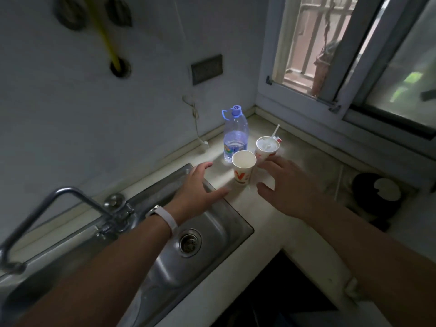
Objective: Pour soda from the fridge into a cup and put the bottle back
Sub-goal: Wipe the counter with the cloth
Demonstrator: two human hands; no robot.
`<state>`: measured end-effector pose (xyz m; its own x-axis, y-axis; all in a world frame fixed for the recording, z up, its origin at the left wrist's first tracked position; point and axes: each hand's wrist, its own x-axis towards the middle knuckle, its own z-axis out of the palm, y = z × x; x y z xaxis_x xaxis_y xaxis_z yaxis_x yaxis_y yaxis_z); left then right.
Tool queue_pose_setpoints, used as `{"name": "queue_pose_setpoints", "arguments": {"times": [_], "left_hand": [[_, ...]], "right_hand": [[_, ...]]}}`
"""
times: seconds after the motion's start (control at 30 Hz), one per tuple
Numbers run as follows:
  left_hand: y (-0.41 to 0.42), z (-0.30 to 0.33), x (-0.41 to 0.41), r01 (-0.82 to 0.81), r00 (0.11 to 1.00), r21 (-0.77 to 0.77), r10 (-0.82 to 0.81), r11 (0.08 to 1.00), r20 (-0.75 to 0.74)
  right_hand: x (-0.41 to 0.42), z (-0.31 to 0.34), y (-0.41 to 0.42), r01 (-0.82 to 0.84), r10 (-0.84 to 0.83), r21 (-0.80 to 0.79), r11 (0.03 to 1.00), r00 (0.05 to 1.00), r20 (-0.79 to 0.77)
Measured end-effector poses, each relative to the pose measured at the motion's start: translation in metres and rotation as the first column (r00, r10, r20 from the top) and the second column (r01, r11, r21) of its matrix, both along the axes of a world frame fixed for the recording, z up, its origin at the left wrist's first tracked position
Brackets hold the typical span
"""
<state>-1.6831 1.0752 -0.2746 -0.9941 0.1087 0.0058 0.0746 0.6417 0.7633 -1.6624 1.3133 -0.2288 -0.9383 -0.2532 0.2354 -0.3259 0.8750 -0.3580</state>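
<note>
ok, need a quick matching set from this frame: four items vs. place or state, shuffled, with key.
Items:
1. open paper cup
2. lidded cup
3. clear bottle
4. left hand

Place or state:
A. blue cap, by the wall corner
B. over the sink's edge, fingers spread
C. straw sticking up
D. nearest the hands, no lid

Pairs: 1-D, 2-C, 3-A, 4-B

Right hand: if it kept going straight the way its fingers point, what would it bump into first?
Probably the lidded cup with a straw: the right hand reaches open toward it, fingertips just short. The open paper cup stands slightly left of that line, though depth is hard to judge.
</note>
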Motion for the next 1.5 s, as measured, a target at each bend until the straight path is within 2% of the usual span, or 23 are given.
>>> {"name": "queue_pose_setpoints", "arguments": {"times": [0.1, 0.23, 0.37, 0.5, 0.73, 0.87, 1.1, 1.3, 1.5], "left_hand": [[-0.015, 0.024, 0.046, -0.001, 0.999, -0.034, 0.0, 0.999, -0.048], [-0.044, 0.046, 0.111, 0.001, 0.98, -0.259, -0.053, 0.966, -0.193], [-0.074, 0.056, 0.175, -0.061, 0.962, -0.532, -0.092, 0.845, -0.256], [-0.107, 0.062, 0.232, -0.155, 0.969, -0.628, -0.007, 0.762, -0.248], [-0.172, 0.072, 0.342, -0.327, 0.939, -0.654, 0.159, 0.682, -0.304], [-0.212, 0.075, 0.391, -0.381, 0.923, -0.66, 0.224, 0.647, -0.313], [-0.296, 0.072, 0.494, -0.462, 0.887, -0.658, 0.297, 0.595, -0.354], [-0.411, 0.073, 0.621, -0.52, 0.846, -0.675, 0.425, 0.523, -0.322], [-0.501, 0.068, 0.709, -0.563, 0.816, -0.643, 0.474, 0.519, -0.331]], "right_hand": [[0.027, 0.007, -0.011, -0.066, 0.065, -0.022, 0.998, 0.998, -0.024], [0.065, 0.013, -0.031, -0.167, 0.166, -0.02, 0.986, 0.985, -0.044], [0.096, 0.019, -0.059, -0.268, 0.268, 0.006, 0.963, 0.963, -0.02], [0.128, 0.024, -0.1, -0.356, 0.356, 0.05, 0.933, 0.935, 0.011], [0.207, 0.044, -0.192, -0.574, 0.573, 0.141, 0.806, 0.818, 0.057], [0.246, 0.057, -0.236, -0.647, 0.649, 0.122, 0.753, 0.76, 0.023], [0.318, 0.056, -0.338, -0.697, 0.705, 0.203, 0.687, 0.708, 0.042], [0.417, 0.047, -0.457, -0.751, 0.76, 0.26, 0.607, 0.644, 0.087], [0.494, 0.048, -0.543, -0.75, 0.754, 0.295, 0.592, 0.645, 0.123]]}}
